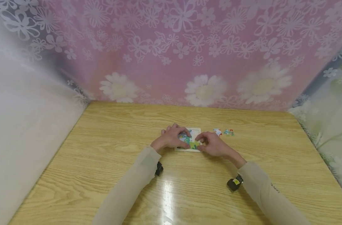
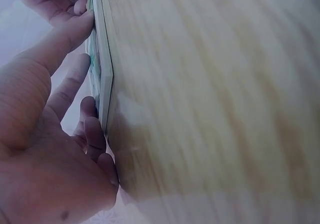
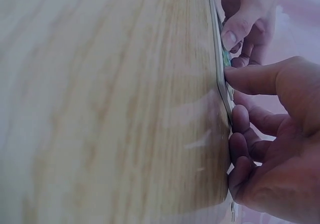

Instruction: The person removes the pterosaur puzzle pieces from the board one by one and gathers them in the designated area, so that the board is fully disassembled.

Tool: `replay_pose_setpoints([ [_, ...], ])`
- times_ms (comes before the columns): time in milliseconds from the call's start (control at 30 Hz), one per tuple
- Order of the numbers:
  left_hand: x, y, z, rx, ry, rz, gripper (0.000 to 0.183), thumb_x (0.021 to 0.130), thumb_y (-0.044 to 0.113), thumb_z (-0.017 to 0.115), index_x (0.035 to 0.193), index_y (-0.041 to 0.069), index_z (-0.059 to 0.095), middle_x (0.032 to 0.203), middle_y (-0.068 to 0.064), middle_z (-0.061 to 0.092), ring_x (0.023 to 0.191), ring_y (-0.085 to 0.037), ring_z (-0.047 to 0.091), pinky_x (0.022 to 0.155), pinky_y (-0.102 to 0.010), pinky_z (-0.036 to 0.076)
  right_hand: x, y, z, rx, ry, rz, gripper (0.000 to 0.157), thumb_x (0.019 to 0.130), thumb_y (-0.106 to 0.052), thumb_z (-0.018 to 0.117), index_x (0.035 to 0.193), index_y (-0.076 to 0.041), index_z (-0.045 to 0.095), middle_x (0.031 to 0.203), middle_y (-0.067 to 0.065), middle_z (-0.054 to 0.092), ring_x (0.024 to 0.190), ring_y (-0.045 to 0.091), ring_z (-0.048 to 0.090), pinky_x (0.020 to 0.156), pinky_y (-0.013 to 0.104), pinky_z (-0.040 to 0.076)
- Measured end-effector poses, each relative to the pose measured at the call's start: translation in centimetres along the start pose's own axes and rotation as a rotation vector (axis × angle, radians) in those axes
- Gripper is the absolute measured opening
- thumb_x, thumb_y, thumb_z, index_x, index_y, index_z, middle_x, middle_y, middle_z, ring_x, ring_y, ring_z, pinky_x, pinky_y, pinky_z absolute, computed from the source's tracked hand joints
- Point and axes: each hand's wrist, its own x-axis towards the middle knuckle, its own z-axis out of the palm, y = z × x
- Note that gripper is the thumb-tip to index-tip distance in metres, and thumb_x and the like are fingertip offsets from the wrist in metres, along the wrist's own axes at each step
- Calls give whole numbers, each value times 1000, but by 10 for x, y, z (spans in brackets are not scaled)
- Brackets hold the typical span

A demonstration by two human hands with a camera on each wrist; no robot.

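A small jigsaw puzzle in a pale frame (image 1: pixel 198 129) lies flat on the table, with blue, green and yellow-green pieces (image 1: pixel 194 145) in it. My left hand (image 1: pixel 171 137) spans the frame's left side, thumb and index finger spread over the picture. In the left wrist view, the thumb of that left hand (image 2: pixel 30 119) touches the board near its front edge. From the right, my right hand (image 1: pixel 215 145) reaches over the frame's right edge. Its thumb (image 3: pixel 252 78) presses on the board in the right wrist view, while its other fingers bend beside the edge.
Two loose jigsaw pieces, one white and red (image 1: pixel 217 132) and one multicoloured (image 1: pixel 229 132), lie right of the frame. The wood-grain table (image 1: pixel 117 134) meets a pink flowered curtain (image 1: pixel 159 72) at the back. Black wrist cameras hang under both sleeves.
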Motion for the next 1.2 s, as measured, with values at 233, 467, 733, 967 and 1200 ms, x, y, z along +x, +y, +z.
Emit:
replay_pose_setpoints([
  [233, 2, 1, -2, -4, -5, -22, 38, 86, 49, 81, 119, 39, 65, 134, 0, 44, 113, -26, 39, 94, -47, 23, 0, 0, -2, 9, 3, 5, 26, 93, -7, 71, 118, -1, 65, 96, 8, 57, 81, 20, 46, 75, 33, 40],
  [467, 2, 3, -2, -9, 1, -30, 39, 84, 48, 82, 118, 39, 65, 132, 1, 45, 112, -25, 39, 94, -46, 23, 1, 2, 0, 81, -2, 25, 28, 95, -8, 69, 120, -1, 61, 104, 11, 63, 90, 20, 56, 81, 35, 45],
  [733, 1, 4, -2, -11, 3, -28, 39, 85, 48, 82, 118, 38, 65, 134, 1, 45, 113, -26, 39, 95, -47, 23, -2, 3, 0, 109, 28, -32, 25, 96, -6, 67, 120, -1, 61, 103, 13, 63, 89, 20, 56, 76, 29, 45],
  [967, 0, 3, 0, -15, -4, -25, 39, 85, 49, 82, 119, 38, 65, 134, 0, 45, 115, -26, 39, 96, -49, 23, -7, 5, 1, 152, 77, -49, 19, 97, -2, 64, 116, -2, 65, 102, 16, 71, 90, 20, 65, 79, 29, 50],
  [1200, -2, 3, 0, -13, -2, -16, 37, 85, 50, 81, 117, 39, 65, 132, 1, 45, 113, -26, 39, 95, -49, 23, -10, 8, -4, 164, 138, -52, 20, 97, -3, 64, 116, -3, 68, 107, 17, 74, 97, 23, 69, 83, 32, 52],
])
